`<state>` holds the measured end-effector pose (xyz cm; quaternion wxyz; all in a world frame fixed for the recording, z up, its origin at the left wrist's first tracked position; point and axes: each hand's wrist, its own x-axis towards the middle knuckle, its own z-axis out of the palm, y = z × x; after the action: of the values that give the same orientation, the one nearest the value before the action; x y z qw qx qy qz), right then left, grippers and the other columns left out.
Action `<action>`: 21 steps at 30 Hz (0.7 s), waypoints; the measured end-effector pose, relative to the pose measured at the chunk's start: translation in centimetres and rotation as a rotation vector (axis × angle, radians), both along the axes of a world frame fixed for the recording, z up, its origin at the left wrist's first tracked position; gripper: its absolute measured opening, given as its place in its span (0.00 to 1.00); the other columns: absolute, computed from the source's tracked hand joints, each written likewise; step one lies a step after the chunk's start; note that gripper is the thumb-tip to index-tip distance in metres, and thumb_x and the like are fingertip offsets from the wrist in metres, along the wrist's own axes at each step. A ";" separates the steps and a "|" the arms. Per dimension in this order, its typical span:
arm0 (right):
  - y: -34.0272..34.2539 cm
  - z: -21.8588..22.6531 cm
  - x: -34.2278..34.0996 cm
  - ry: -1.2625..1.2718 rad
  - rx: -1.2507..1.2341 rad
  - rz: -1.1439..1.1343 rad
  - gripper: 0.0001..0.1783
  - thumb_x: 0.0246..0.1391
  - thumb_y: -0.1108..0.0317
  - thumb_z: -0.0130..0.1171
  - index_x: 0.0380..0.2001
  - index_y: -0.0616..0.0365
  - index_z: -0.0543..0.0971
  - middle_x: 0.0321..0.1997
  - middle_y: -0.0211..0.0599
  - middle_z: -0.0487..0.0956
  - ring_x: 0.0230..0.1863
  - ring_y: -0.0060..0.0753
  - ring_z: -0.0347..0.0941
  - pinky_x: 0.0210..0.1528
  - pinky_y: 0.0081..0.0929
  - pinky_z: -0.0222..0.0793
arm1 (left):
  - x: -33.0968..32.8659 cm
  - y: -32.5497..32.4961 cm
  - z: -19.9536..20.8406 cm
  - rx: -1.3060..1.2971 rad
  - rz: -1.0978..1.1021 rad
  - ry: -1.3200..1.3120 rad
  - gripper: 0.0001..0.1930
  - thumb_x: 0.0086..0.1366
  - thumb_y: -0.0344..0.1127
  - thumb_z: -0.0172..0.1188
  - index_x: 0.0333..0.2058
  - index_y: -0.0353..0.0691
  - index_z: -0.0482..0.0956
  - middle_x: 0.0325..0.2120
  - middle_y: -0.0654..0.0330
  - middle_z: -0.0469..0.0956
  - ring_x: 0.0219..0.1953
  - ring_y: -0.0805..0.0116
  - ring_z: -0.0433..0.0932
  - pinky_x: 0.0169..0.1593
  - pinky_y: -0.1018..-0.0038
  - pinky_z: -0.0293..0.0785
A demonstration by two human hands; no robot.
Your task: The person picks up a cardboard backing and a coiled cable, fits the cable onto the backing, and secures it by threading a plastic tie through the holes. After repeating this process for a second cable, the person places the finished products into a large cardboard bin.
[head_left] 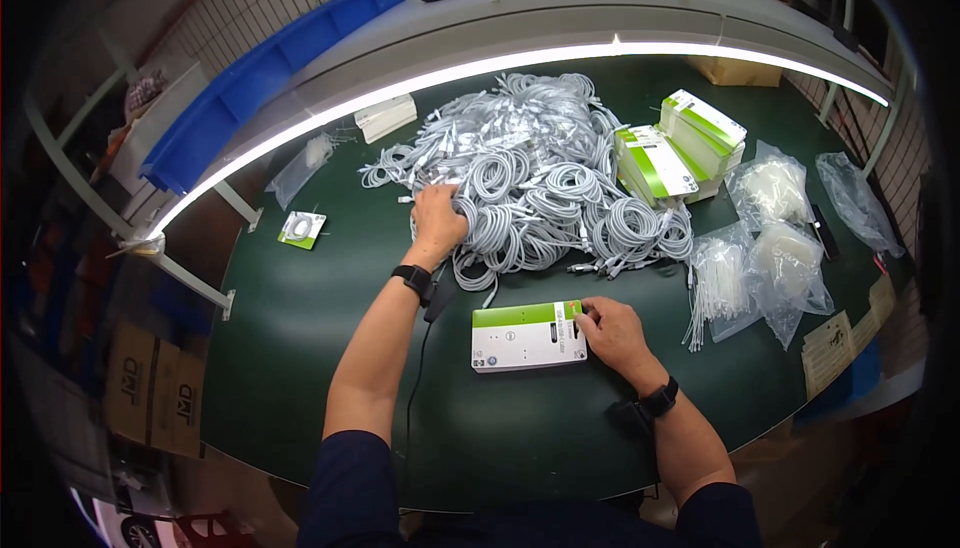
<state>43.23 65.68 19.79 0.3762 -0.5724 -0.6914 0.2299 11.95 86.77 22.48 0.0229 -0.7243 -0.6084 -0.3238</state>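
Observation:
A large heap of coiled light-grey cables (520, 138) covers the middle and back of the table. My left hand (437, 223) is at the heap's near left edge, fingers curled around part of a coiled cable (478, 223); the fingertips are partly hidden. In front of me lies a stack of white-and-green packaging cards (527, 338). My right hand (612, 333) grips its right end, thumb on top. Each wrist wears a black band.
More packaging cards (655, 163) stand at the back right. Bags of white zip ties (720, 278) lie on the right. A carded cable (301, 229) rests on the left. A light bar (500, 48) arches over the back, beside a blue tray (270, 73).

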 end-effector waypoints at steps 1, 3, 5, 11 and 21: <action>0.0 0.0 -0.1 0.008 0.028 0.006 0.14 0.56 0.66 0.68 0.42 0.64 0.84 0.28 0.45 0.84 0.26 0.42 0.80 0.31 0.35 0.75 | 0.1 -0.3 -0.7 0.064 0.002 0.042 0.17 0.54 0.29 0.64 0.45 0.40 0.83 0.51 0.49 0.76 0.57 0.42 0.70 0.59 0.50 0.69; -0.3 0.3 -0.2 0.005 -0.024 -0.010 0.14 0.56 0.64 0.67 0.41 0.63 0.84 0.31 0.45 0.84 0.32 0.51 0.81 0.37 0.44 0.76 | -0.7 0.3 -1.2 0.144 0.009 0.084 0.15 0.54 0.30 0.64 0.43 0.40 0.83 0.51 0.49 0.77 0.56 0.43 0.71 0.57 0.51 0.70; -0.4 0.3 -0.4 -0.003 -0.004 -0.001 0.14 0.56 0.64 0.67 0.41 0.63 0.84 0.31 0.46 0.84 0.32 0.51 0.81 0.37 0.43 0.76 | -0.9 0.1 -0.8 0.171 0.058 0.084 0.12 0.54 0.30 0.65 0.39 0.40 0.83 0.47 0.49 0.78 0.55 0.45 0.72 0.56 0.51 0.71; -0.1 0.4 -0.4 0.008 -0.020 0.015 0.14 0.56 0.64 0.66 0.40 0.63 0.85 0.30 0.46 0.84 0.31 0.51 0.81 0.35 0.42 0.76 | -2.7 0.2 4.3 0.192 0.126 0.170 0.08 0.54 0.31 0.66 0.34 0.39 0.83 0.38 0.53 0.82 0.43 0.46 0.78 0.49 0.51 0.76; 0.1 -0.3 0.6 0.105 0.211 -0.032 0.15 0.57 0.75 0.66 0.47 0.69 0.82 0.29 0.41 0.82 0.26 0.26 0.77 0.31 0.25 0.74 | -4.0 -6.9 9.4 -0.560 -0.255 -1.317 0.13 0.68 0.35 0.67 0.46 0.35 0.81 0.35 0.58 0.86 0.35 0.74 0.84 0.36 0.78 0.79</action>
<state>43.87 65.81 19.48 0.4737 -0.5276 -0.6819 0.1795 7.93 79.86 31.88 -0.5722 -0.4229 -0.4669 -0.5251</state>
